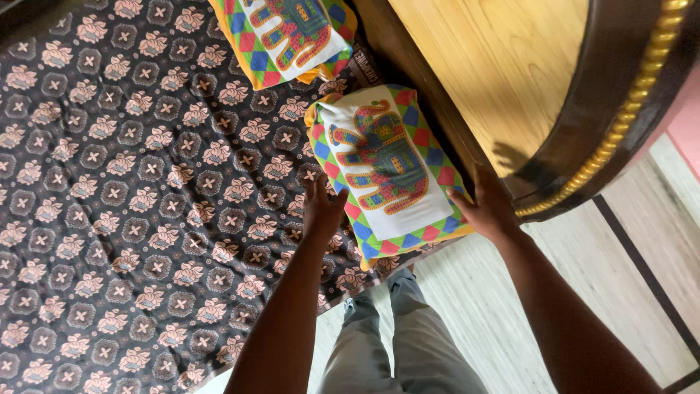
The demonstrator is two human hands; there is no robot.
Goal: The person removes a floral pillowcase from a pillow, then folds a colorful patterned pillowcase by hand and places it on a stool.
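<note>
Two hands frame one pillow (386, 171) from the head camera: the left hand (321, 208) lies flat, fingers together, against its near-left edge, while the right hand (487, 208) cups the right edge. The pillow rests on the patterned bed (131, 219), beside the wooden headboard (510, 73). A second pillow (288, 36) lies just beyond.

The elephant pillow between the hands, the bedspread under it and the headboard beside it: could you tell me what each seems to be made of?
The pillow looks like soft woven cloth, matte, with a stitched or printed patchwork elephant; which, I cannot tell. The bedspread looks like thin printed cotton, matte, lying flat with slight creases. The headboard looks like varnished wood: pale grain shows, framed by a dark glossy rim with gold beading.
</note>
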